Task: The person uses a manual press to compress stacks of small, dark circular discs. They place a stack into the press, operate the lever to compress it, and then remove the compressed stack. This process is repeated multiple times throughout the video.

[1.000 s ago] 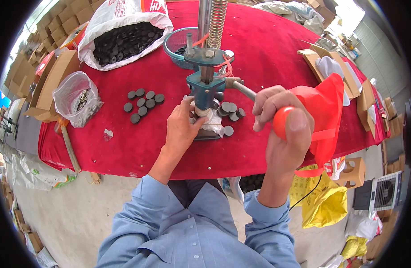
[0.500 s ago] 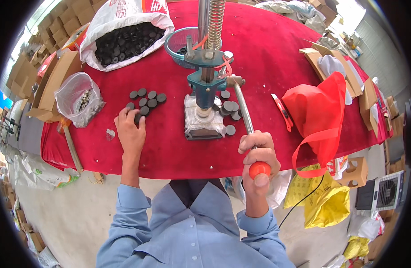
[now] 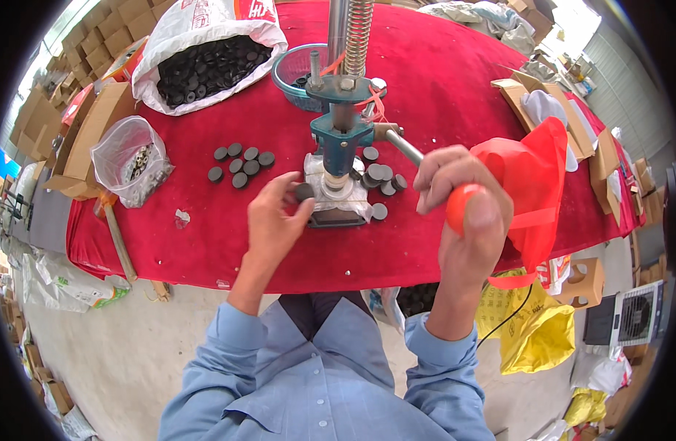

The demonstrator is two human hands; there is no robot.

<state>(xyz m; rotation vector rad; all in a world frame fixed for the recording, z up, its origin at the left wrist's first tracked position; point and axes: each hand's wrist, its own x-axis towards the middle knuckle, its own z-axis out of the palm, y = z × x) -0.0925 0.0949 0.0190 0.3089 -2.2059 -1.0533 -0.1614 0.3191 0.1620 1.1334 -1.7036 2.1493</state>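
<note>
Beside the base of a green hand press (image 3: 342,151), my left hand (image 3: 273,220) pinches a black round disc (image 3: 303,192) between thumb and fingers. The disc is at the left edge of the plastic-wrapped press base (image 3: 316,202). My right hand (image 3: 466,209) is wrapped round the press lever (image 3: 405,147), its thumb against the red ball knob (image 3: 463,206). To the left lies a group of loose black discs (image 3: 239,180). More discs (image 3: 380,175) lie right of the press, some stacked against one another.
A white sack (image 3: 209,73) of black discs and a blue basket (image 3: 283,73) stand behind. At left are a clear bag of small metal parts (image 3: 132,162), a cardboard box (image 3: 95,147) and a hammer (image 3: 119,242). A red cloth bag (image 3: 525,191) lies at right, near my right hand.
My left hand has carried a disc from the left group rightward to the press. My right hand has moved up and to the right, and the lever has swung up with it.
</note>
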